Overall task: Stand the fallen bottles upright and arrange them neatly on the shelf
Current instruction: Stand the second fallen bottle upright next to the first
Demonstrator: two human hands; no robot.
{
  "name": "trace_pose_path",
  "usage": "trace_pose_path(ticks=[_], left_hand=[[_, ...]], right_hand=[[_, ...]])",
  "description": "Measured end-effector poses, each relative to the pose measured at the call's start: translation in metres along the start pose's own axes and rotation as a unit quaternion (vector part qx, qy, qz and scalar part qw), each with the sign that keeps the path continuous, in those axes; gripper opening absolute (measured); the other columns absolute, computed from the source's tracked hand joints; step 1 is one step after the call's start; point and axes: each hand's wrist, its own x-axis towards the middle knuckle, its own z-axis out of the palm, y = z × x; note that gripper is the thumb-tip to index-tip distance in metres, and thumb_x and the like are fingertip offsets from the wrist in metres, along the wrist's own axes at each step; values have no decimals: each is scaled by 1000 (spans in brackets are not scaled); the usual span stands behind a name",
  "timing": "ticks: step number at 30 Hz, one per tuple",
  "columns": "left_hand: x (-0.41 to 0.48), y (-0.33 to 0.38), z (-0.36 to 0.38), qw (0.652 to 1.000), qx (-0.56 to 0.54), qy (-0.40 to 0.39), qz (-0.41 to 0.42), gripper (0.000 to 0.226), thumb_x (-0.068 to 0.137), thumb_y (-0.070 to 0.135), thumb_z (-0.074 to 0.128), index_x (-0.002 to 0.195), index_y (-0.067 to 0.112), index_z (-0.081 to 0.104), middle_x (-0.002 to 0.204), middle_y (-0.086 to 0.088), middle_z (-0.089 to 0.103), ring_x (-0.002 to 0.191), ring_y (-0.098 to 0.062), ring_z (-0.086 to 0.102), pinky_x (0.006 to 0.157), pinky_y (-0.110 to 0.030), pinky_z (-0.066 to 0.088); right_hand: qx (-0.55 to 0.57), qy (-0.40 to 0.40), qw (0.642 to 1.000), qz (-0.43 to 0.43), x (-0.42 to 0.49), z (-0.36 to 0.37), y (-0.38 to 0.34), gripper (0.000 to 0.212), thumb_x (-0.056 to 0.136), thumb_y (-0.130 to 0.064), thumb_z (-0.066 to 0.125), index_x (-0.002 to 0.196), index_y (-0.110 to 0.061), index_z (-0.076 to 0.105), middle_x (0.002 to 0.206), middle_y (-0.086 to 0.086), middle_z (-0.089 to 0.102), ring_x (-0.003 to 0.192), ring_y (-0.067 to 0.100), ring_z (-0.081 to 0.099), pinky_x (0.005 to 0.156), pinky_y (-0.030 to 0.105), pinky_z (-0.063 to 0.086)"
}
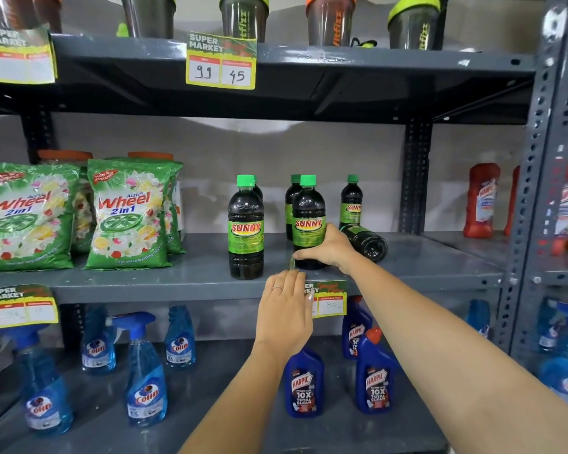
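Several dark Sunny bottles with green caps stand on the middle shelf (177, 276). One upright bottle (246, 227) stands at the front left. My right hand (328, 245) grips the lower part of a second upright bottle (308, 214) at the front. Behind my right hand a fallen bottle (366, 245) lies on its side, base toward me. Two more bottles stand at the back, one (351, 201) to the right and one (292, 194) partly hidden. My left hand (284, 311) hovers flat, fingers apart, at the shelf's front edge below the held bottle, holding nothing.
Green Wheel detergent bags (128, 214) fill the shelf's left part. Blue Colin spray bottles (145, 371) and Harpic bottles (376, 375) stand on the shelf below. Red Harpic bottles (481, 199) are on the neighbouring rack beyond the upright post (528, 204). Price tags (221, 62) hang from shelf edges.
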Motion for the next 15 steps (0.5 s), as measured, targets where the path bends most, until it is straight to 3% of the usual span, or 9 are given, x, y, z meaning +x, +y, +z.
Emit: trace_pose_path(ticks=[10, 13, 15], left_hand=[[-1, 2, -4, 1000, 2, -7, 2, 51, 97, 36, 31, 136, 8, 48, 137, -9, 53, 127, -26, 45, 112, -41, 31], [0, 1, -7, 1000, -23, -10, 6, 53, 96, 35, 27, 134, 6, 49, 136, -10, 55, 126, -26, 46, 111, -42, 32], [-1, 2, -9, 997, -74, 2, 3, 56, 95, 35, 24, 134, 5, 49, 136, -10, 54, 126, -26, 45, 112, -41, 31]], right_hand=[[1, 7, 1000, -3, -27, -6, -4, 92, 51, -48, 91, 124, -16, 46, 121, 1, 62, 107, 18, 59, 91, 36, 51], [31, -17, 999, -12, -35, -14, -8, 109, 57, -54, 88, 143, -15, 31, 138, 3, 53, 121, 20, 53, 96, 33, 44], [87, 31, 995, -44, -38, -29, -13, 114, 64, -58, 82, 152, -20, 20, 138, 2, 51, 125, 21, 51, 98, 35, 43]])
